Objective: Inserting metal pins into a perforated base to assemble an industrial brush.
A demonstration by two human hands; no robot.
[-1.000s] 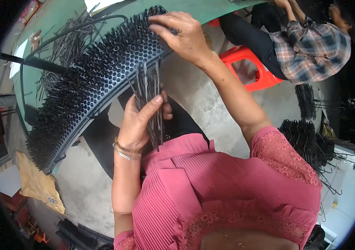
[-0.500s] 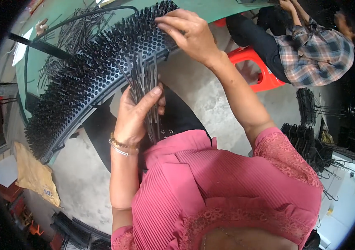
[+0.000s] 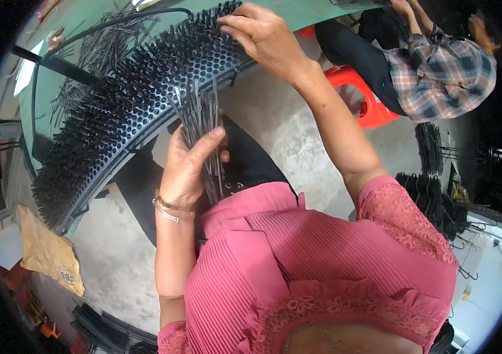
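A bundle of thin dark metal strips stands in my left hand, thumb across the front and fingers wrapped behind. Its upper ends fan out just short of a long curved black rack with rows of round holes. Many thin dark pieces stand upright in the far rows of that rack, and the near rows show bare holes. My right hand reaches over the rack's right end, fingertips pinched among the upright pieces. Whatever sits between those fingertips is too small to make out.
Loose strips lie piled on a green table behind the rack. A black frame bar crosses there. A person in a plaid shirt sits at right by a red plastic stool. Black hooked pieces hang farther right.
My right fingertips have come closer together and dipped slightly toward the rack's upright pieces. My left hand keeps its hold on the bundle, nearly still.
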